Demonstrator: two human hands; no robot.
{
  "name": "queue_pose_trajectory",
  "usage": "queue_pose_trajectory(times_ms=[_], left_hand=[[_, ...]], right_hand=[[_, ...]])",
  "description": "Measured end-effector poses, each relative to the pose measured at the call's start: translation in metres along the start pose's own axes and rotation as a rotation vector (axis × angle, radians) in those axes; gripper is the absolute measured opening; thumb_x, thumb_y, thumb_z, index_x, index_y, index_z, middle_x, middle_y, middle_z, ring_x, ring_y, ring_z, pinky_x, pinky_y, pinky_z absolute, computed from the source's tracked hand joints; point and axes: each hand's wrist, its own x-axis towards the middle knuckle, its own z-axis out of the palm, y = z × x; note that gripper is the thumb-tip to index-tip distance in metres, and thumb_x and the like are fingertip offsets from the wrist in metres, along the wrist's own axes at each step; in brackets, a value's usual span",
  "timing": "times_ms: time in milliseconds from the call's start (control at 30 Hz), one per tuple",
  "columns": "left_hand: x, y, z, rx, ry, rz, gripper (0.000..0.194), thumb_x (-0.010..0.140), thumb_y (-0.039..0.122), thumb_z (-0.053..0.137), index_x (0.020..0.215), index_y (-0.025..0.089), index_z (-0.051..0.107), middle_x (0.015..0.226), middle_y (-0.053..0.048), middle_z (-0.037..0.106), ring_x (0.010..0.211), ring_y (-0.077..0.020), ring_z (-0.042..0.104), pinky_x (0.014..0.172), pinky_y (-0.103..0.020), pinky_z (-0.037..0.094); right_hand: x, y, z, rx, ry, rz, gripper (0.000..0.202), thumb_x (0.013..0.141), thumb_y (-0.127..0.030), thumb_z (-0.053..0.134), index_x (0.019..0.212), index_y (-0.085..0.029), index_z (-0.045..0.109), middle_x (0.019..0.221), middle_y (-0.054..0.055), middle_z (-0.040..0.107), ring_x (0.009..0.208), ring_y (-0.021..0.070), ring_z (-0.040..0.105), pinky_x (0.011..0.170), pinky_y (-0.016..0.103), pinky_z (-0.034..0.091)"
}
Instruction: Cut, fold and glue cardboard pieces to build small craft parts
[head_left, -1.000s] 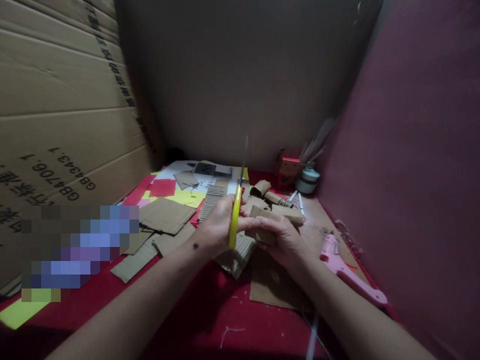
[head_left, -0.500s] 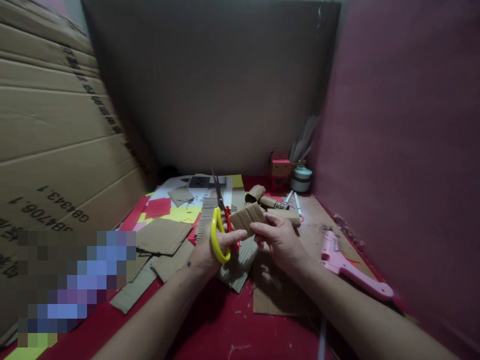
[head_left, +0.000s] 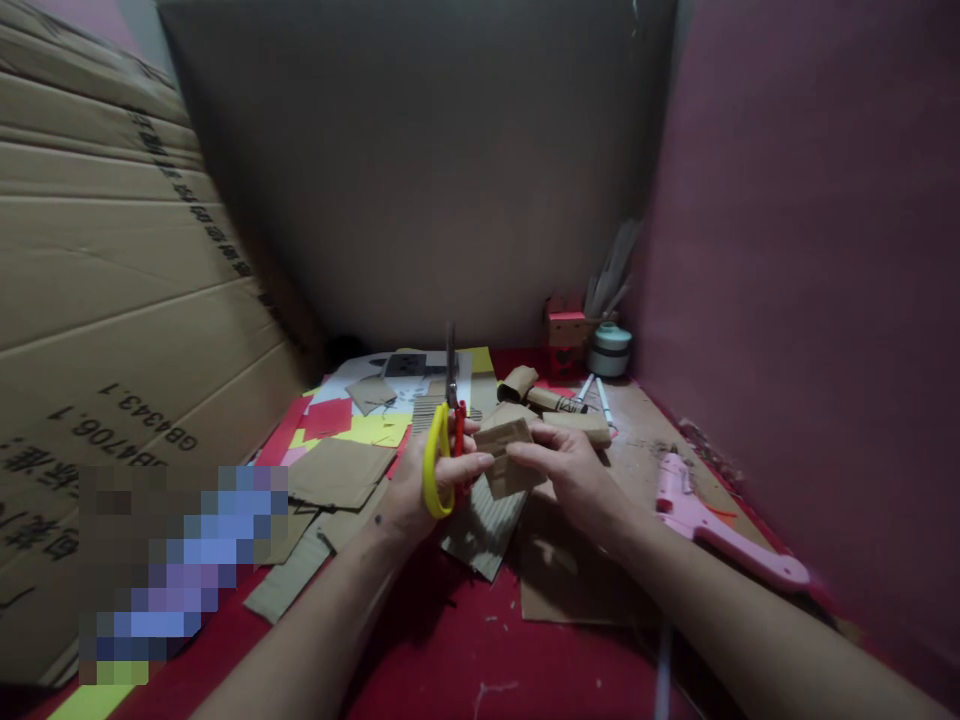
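A small piece of corrugated cardboard [head_left: 506, 455], bent across its middle, is pinched between my two hands above the table. My right hand [head_left: 581, 470] grips its right side between thumb and fingers. At its left edge, the thumb and fingers of my left hand [head_left: 412, 485] close on it. Scissors [head_left: 437, 470] with yellow and red handles hang around the left thumb, blades pointing up and away. Under the hands lies a strip of ridged cardboard [head_left: 484, 530], with a larger flat cardboard sheet [head_left: 555, 590] beside it to the right.
Cardboard scraps [head_left: 341, 470] and coloured paper [head_left: 330, 418] cover the left side. Cardboard rolls [head_left: 517, 383], white pens [head_left: 604, 400], a teal jar [head_left: 609, 350] and a small decorated box [head_left: 564, 335] stand or lie behind. A pink glue gun [head_left: 720, 530] rests right. A large carton [head_left: 135, 280] rises left.
The cardboard piece has been turned and now shows a bend with a lower flap. The scissors' blades have swung more upright. The whole view has shifted slightly.
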Motion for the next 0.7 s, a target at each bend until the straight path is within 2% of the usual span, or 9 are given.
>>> queue_pose_trajectory(times_ms=[67, 133, 300, 467, 700], left_hand=[[-0.001, -0.003, 0.003, 0.001, 0.035, 0.004, 0.046, 0.06, 0.023, 0.075, 0.098, 0.017, 0.05, 0.059, 0.007, 0.052, 0.043, -0.0078, 0.048, 0.042, -0.02, 0.036], [-0.002, -0.004, 0.005, 0.023, 0.052, -0.005, 0.047, 0.06, 0.023, 0.076, 0.099, 0.017, 0.05, 0.059, 0.007, 0.053, 0.043, -0.0077, 0.048, 0.042, -0.02, 0.036], [0.0, -0.001, 0.006, -0.042, 0.1, 0.032, 0.047, 0.058, 0.022, 0.077, 0.097, 0.016, 0.051, 0.069, 0.003, 0.059, 0.056, -0.009, 0.055, 0.055, -0.021, 0.043], [-0.001, -0.004, 0.008, -0.057, 0.117, 0.066, 0.044, 0.06, 0.023, 0.075, 0.094, 0.017, 0.049, 0.06, 0.007, 0.056, 0.045, -0.0072, 0.049, 0.048, -0.021, 0.039], [-0.006, -0.004, 0.018, 0.029, 0.201, 0.109, 0.042, 0.058, 0.02, 0.075, 0.092, 0.018, 0.05, 0.061, 0.007, 0.056, 0.052, -0.0086, 0.053, 0.052, -0.021, 0.041]], right_hand=[[0.002, 0.003, -0.003, 0.019, 0.021, -0.01, 0.016, 0.075, -0.027, 0.061, 0.084, -0.018, 0.071, 0.079, 0.004, 0.068, 0.072, 0.0163, 0.061, 0.069, 0.031, 0.047], [0.003, 0.005, -0.005, 0.019, 0.032, -0.014, 0.017, 0.075, -0.03, 0.062, 0.083, -0.017, 0.07, 0.079, 0.004, 0.068, 0.07, 0.0157, 0.061, 0.067, 0.03, 0.046], [0.001, 0.003, -0.005, -0.011, -0.011, 0.003, 0.017, 0.077, -0.027, 0.061, 0.087, -0.017, 0.071, 0.08, 0.004, 0.069, 0.07, 0.0149, 0.059, 0.068, 0.029, 0.044], [0.0, 0.008, -0.004, -0.058, -0.004, 0.028, 0.016, 0.076, -0.028, 0.062, 0.083, -0.016, 0.07, 0.075, 0.003, 0.067, 0.068, 0.0149, 0.059, 0.065, 0.027, 0.043], [0.001, 0.014, 0.001, 0.044, 0.089, 0.021, 0.015, 0.074, -0.03, 0.065, 0.068, -0.016, 0.065, 0.063, -0.002, 0.062, 0.056, 0.0094, 0.053, 0.056, 0.022, 0.04]])
